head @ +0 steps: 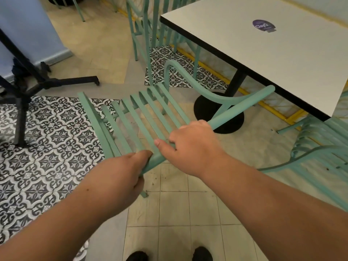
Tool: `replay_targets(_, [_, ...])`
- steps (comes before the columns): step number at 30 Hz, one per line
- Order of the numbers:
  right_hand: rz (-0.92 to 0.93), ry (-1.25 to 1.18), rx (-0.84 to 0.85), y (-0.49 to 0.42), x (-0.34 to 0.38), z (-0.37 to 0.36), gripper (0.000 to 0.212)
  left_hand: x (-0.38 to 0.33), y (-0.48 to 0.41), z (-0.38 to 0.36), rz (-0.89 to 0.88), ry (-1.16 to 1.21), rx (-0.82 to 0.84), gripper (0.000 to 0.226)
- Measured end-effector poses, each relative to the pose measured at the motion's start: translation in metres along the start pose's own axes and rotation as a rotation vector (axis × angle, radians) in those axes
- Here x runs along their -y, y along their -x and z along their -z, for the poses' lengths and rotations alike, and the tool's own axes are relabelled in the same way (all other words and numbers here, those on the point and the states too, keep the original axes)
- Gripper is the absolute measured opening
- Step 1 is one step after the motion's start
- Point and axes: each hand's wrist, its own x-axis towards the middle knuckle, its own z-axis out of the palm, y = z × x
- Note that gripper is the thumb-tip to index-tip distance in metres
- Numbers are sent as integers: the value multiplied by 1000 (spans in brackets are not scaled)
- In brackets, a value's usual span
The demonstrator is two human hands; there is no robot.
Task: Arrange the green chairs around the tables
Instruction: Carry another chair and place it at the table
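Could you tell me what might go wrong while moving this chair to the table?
The armrest of the green chair sits close to the white table and could knock its edge. A second chair stands close on the right; the frames might snag. The left hand and right hand grip the back rail, risking pinched fingers.

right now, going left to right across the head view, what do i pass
black metal stand legs → left hand → right hand (both grip the green slatted metal chair) → round black pedestal foot → another green slatted chair
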Motion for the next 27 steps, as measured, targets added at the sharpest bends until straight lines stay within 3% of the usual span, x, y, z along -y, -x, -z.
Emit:
replay_targets(9, [-2,-53,0,-15,29,0,64,44,-1,20,1,-14,-22,35])
replay_targets(14, [31,-172,60,-15,13,2,54,37,-5,23,47,-109,80,17])
replay_targets(15, [23,-206,82,-15,6,4,55,32,-6,23,90,-148,93,24])
replay_targets(21, [-68,-82,112,-20,-55,20,107,-18,-51,17,190,-162,-42,70])
replay_targets(23, [-93,17,103,-26,-75,28,121,-32,-73,10,201,-143,28,62])
replay_targets(25, [-113,84,110,-32,-95,36,129,-39,-86,1,193,-110,81,39])
replay_targets(27, [-134,131,143,-34,-115,40,133,-37,-91,-8,194,-99,68,34])
